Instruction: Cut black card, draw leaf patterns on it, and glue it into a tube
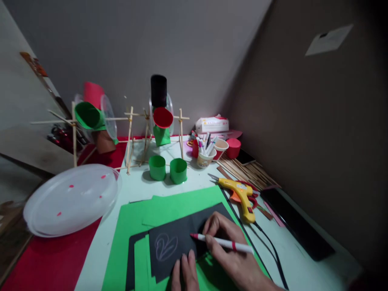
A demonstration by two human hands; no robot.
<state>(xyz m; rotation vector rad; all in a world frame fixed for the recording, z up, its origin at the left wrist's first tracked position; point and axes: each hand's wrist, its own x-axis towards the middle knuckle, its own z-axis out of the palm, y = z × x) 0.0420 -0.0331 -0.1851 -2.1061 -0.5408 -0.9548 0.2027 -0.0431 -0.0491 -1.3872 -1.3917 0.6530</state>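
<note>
My right hand grips a white pencil with a red tip, its point resting on a sheet of black paper. A pale leaf-like outline is drawn on that sheet. The fingers of my left hand press flat on the black paper's near edge, just below the pencil tip. The black paper lies on top of green paper sheets spread over the table.
A yellow glue gun with its black cord lies right of the paper. Two green paper cylinders stand behind. Further back are a stick frame with paper cups, a cup of markers and loose sticks. Clear plastic lids sit left.
</note>
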